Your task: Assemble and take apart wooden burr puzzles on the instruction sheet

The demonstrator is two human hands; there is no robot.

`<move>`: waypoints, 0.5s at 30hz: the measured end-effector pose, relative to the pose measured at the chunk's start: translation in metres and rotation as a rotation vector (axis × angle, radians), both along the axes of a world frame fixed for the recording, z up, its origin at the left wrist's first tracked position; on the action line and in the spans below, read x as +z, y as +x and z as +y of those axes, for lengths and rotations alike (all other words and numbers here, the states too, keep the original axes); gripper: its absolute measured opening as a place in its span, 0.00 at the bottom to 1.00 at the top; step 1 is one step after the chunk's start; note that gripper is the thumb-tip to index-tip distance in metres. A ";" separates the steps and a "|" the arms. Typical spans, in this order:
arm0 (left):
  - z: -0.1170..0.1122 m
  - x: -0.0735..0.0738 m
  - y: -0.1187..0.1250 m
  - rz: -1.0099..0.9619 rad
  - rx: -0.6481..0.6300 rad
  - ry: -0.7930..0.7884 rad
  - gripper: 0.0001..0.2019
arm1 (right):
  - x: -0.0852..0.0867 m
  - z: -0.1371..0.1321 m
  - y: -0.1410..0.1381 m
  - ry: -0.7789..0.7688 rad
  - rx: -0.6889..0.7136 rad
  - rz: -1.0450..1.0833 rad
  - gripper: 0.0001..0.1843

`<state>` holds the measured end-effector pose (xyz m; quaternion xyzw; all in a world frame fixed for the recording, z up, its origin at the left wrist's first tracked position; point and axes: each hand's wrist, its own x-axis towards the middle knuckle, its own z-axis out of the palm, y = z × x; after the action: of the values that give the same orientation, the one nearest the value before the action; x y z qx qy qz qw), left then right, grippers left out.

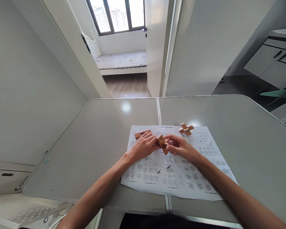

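Note:
Between my hands is a wooden puzzle piece [161,142], a tilted flat block with a dark mark near its top and a short peg sticking out toward the right. My left hand [144,146] grips it from the left, its fingertips partly hidden behind the block. On the other side, the thumb and fingers of my right hand [181,148] close around the peg end. A second wooden block [139,134], long and with a hole, lies just beyond my left fingers. Farther right, a cross-shaped wooden puzzle [186,129] rests at the sheet's far edge.
Under the hands spreads a large creased paper sheet [157,186] printed with rows of small line diagrams. It lies on a glossy grey table [105,133] with a metal seam down the middle. Beyond stand an open door [156,47] and a bed [124,60].

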<state>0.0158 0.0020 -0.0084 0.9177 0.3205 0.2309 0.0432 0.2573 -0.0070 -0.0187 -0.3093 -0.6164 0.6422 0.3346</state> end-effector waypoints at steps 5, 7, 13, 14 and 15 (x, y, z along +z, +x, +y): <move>0.000 0.000 0.000 0.003 -0.007 -0.022 0.11 | 0.002 -0.001 0.000 -0.025 0.006 0.021 0.22; 0.000 0.000 0.000 0.003 -0.013 -0.018 0.11 | 0.003 -0.001 0.000 -0.035 0.018 0.020 0.23; -0.001 0.000 0.000 0.010 -0.017 0.005 0.10 | 0.004 -0.002 0.000 -0.046 0.034 0.011 0.24; -0.001 0.000 0.000 0.011 -0.020 0.003 0.10 | 0.005 -0.002 0.000 -0.047 0.035 0.010 0.23; -0.001 0.000 0.000 0.012 -0.025 0.000 0.10 | 0.006 -0.002 0.000 -0.048 0.038 0.011 0.23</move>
<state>0.0154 0.0013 -0.0086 0.9230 0.3093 0.2249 0.0439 0.2574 -0.0090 -0.0130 -0.3022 -0.6046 0.6647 0.3182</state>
